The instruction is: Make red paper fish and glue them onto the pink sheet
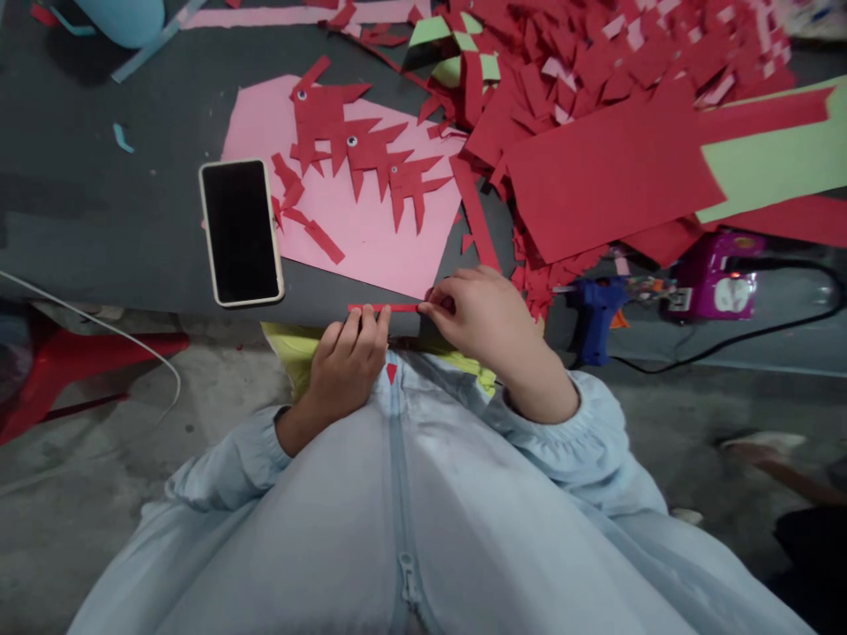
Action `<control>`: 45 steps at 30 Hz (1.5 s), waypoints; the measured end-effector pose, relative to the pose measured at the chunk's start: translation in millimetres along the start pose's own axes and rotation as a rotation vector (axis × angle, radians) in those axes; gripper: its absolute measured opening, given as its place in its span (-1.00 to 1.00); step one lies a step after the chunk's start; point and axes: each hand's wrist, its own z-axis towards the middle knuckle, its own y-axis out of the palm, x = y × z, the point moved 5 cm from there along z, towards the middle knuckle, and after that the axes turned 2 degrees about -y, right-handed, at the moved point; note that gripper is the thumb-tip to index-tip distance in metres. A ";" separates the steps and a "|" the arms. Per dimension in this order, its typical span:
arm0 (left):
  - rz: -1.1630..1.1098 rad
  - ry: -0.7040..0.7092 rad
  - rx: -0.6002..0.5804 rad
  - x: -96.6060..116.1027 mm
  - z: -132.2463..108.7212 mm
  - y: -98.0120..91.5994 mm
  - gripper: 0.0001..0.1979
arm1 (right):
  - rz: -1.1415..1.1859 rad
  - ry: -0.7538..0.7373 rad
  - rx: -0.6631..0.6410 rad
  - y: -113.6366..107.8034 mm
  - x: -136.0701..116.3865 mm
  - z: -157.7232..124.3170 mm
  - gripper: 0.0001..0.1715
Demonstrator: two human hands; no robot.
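Observation:
A narrow red paper strip [402, 308] lies along the front edge of the table. Fingers of my left hand [348, 357] are stretched out, their tips pressing on the strip's left part; the thumb is hidden. At the strip's right end, my right hand [490, 322] is closed, thumb and forefinger pinching the paper. Just beyond, a pink paper sheet [371, 238] carries three red paper figures of falling size, the largest [324, 115] at the upper left, each with a googly eye. Loose red paper pieces [321, 240] lie on the sheet's left part.
A phone [242, 234] overlaps the sheet's left side. Red paper scraps [595, 53] heap up behind a large red sheet [615, 172]. A blue glue gun [592, 313] and a purple box [718, 278] with a black cable lie right. A red stool [86, 362] stands left.

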 end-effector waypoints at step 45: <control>-0.048 0.170 -0.202 15.5 31.0 4.3 -0.55 | 0.028 0.073 0.047 -2.6 26.8 -12.0 -0.72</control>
